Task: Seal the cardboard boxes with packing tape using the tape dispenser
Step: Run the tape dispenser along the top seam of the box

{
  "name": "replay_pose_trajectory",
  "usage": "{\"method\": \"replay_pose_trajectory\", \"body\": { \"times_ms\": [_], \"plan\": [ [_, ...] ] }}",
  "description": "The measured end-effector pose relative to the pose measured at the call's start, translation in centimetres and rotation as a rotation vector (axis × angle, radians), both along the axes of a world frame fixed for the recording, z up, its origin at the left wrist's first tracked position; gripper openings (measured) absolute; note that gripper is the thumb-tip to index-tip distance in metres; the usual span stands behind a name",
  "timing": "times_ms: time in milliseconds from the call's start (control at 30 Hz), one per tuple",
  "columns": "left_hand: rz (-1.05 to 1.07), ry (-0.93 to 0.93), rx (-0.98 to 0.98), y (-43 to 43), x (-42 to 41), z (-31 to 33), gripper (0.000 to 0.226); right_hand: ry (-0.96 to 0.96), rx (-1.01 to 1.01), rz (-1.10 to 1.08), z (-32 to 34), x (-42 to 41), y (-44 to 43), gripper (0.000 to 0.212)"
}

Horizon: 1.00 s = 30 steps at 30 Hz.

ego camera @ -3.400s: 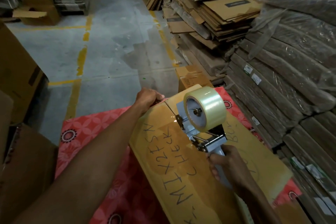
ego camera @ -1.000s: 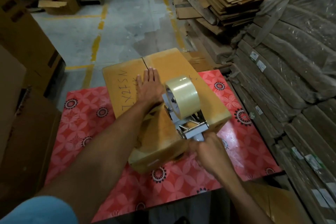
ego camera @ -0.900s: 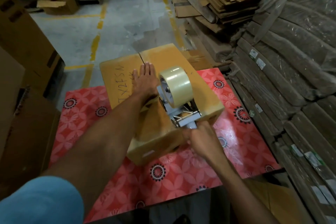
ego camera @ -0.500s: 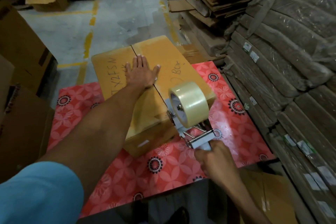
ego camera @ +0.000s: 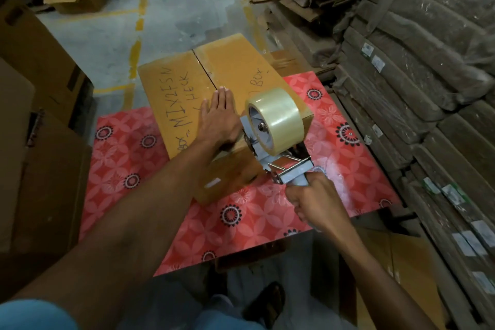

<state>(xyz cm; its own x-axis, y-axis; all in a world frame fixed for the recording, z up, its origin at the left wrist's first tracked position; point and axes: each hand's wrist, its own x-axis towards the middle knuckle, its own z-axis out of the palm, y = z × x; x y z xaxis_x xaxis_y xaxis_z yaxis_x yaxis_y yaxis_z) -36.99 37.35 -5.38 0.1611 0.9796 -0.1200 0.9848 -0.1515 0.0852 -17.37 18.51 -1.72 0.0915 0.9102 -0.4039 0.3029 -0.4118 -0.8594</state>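
Slid nearer, the left hand (ego camera: 218,118) lies flat on the box (ego camera: 171,88), beside the dispenser (ego camera: 273,139) — the right hand (ego camera: 316,201) grips its handle at the box's near edge, atop the table (ego camera: 128,158).

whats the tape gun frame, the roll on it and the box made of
The tape dispenser frame looks like grey painted metal, with shiny wire bars. The tape roll seems clear glossy plastic film, yellowish, catching light. The cardboard box is matte brown cardboard, marker writing on its flaps.

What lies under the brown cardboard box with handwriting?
A red flower-patterned sheet lies under the brown cardboard box and spreads beyond it. The surface below that sheet is covered, so unseen.
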Motion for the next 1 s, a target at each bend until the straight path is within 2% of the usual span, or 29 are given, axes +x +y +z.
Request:
{"method": "replay_pose_trajectory", "body": {
  "times_ms": [200,300,500,600,733,800,867,933,1000],
  "plan": [
    [0.067,-0.091,0.007,0.2,0.3,-0.3,0.1,-0.29,-0.017,0.183,-0.8,2.4,-4.8,0.026],
    [0.072,-0.094,0.033,-0.3,0.5,-0.1,0.098,-0.203,-0.04,0.016,-2.1,2.0,-3.9,0.022],
    [-0.17,-0.088,0.085,-2.1,0.3,-0.5,0.083,-0.057,-0.05,-0.034,-5.3,0.1,-1.9,0.009],
    [-0.218,-0.103,0.07,-2.8,-0.2,-0.7,0.088,0.015,-0.066,-0.07,-6.7,-0.9,-1.6,0.011],
    [-0.187,-0.173,0.06,-2.6,-0.2,-0.5,0.084,0.314,-0.214,-0.166,-7.1,-2.0,-2.1,0.014],
    [-0.185,-0.146,0.035,-2.7,-0.1,-0.3,0.091,0.427,-0.267,-0.211,-7.5,-1.9,-3.3,0.012],
    [-0.203,-0.093,0.017,-2.8,-0.1,-0.1,0.108,0.503,-0.237,-0.29,-8.2,-1.6,-4.8,0.006],
    [-0.217,-0.073,0.015,-2.9,-0.2,0.0,0.118,0.501,-0.191,-0.438,-9.3,-1.1,-5.4,0.007],
    [-0.232,-0.068,0.018,-3.0,-0.2,0.0,0.118,0.359,-0.125,-0.57,-10.5,0.6,-4.7,0.014]
  ]
}}
